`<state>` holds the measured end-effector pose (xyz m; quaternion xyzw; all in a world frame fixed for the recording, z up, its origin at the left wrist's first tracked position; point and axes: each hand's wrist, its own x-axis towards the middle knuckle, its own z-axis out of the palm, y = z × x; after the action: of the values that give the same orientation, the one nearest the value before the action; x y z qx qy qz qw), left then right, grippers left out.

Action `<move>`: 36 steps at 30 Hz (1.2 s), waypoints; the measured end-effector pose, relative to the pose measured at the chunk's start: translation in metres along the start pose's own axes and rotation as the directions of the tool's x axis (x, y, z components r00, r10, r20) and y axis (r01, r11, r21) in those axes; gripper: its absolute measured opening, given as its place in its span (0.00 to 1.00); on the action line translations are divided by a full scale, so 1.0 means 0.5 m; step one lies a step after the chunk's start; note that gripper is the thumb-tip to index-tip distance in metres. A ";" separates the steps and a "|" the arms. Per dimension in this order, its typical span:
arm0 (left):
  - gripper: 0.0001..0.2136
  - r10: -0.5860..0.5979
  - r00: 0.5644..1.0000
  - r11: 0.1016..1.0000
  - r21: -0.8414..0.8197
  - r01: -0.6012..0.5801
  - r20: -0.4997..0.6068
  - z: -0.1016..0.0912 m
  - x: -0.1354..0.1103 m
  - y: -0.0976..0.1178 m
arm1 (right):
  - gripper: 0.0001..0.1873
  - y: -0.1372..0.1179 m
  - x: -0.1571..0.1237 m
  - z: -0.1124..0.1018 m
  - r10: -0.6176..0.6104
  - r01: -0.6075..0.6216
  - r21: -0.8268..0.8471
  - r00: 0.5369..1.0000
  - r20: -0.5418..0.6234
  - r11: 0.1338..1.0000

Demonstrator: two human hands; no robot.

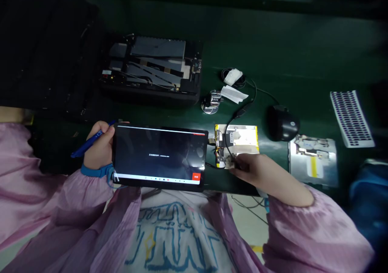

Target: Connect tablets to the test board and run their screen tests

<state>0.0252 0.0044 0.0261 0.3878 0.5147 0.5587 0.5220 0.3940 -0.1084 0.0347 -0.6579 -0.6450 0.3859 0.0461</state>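
A black tablet (pixel 159 156) with a lit dark screen and a red button lies at the near edge of the green table. My left hand (pixel 98 145) grips its left edge and also holds a blue pen (pixel 91 140). My right hand (pixel 256 169) rests on a yellow board with a circuit part (pixel 242 135) just right of the tablet, fingers closed around a small piece near a black cable (pixel 239 113); what they pinch is too small to name.
An opened tablet shell (pixel 151 69) sits on a black tray behind. A metal tally counter (pixel 211 102), white packets (pixel 233 85), a black mouse (pixel 281 122), another open device (pixel 313 160) and a sticker sheet (pixel 351 118) lie to the right.
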 end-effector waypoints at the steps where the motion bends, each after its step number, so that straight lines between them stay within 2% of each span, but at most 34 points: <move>1: 0.14 0.001 1.000 1.000 0.011 -0.001 -0.005 0.000 0.001 0.000 | 0.13 -0.004 0.001 -0.005 -0.001 0.001 0.118 1.000 -0.004 0.993; 4: 0.14 -0.003 1.000 0.999 0.045 0.004 -0.003 -0.003 0.004 -0.002 | 0.17 -0.029 0.012 -0.012 0.025 0.009 0.499 0.998 -0.060 0.866; 6: 0.14 0.001 1.000 0.998 0.061 -0.001 0.005 -0.004 0.006 -0.003 | 0.20 -0.049 0.027 -0.007 0.061 -0.016 0.643 0.997 -0.048 0.766; 11: 0.14 0.037 0.999 0.996 0.078 -0.037 0.004 0.001 0.009 -0.003 | 0.18 -0.072 0.058 0.028 0.051 -0.156 0.720 0.985 0.165 0.676; 16: 0.15 0.058 0.998 0.990 0.129 -0.055 -0.016 0.010 0.010 0.000 | 0.18 -0.061 0.055 0.045 0.029 -0.159 0.795 0.984 0.176 0.585; 22: 0.16 0.037 0.999 0.987 0.158 -0.037 0.001 0.011 0.012 -0.001 | 0.18 -0.055 0.054 0.046 -0.019 -0.128 0.807 0.985 0.170 0.576; 26: 0.17 0.070 0.998 0.979 0.192 -0.069 -0.001 0.010 0.014 -0.003 | 0.17 -0.054 0.054 0.051 -0.049 -0.112 0.811 0.984 0.171 0.575; 36: 0.15 0.098 0.995 0.980 0.178 -0.092 -0.024 0.015 0.012 -0.007 | 0.11 -0.065 0.053 0.068 0.016 -0.120 0.786 0.990 0.139 0.606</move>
<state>0.0322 0.0115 0.0234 0.4476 0.5516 0.5413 0.4499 0.3451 -0.0943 0.0173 -0.5696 -0.3838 0.6709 0.2795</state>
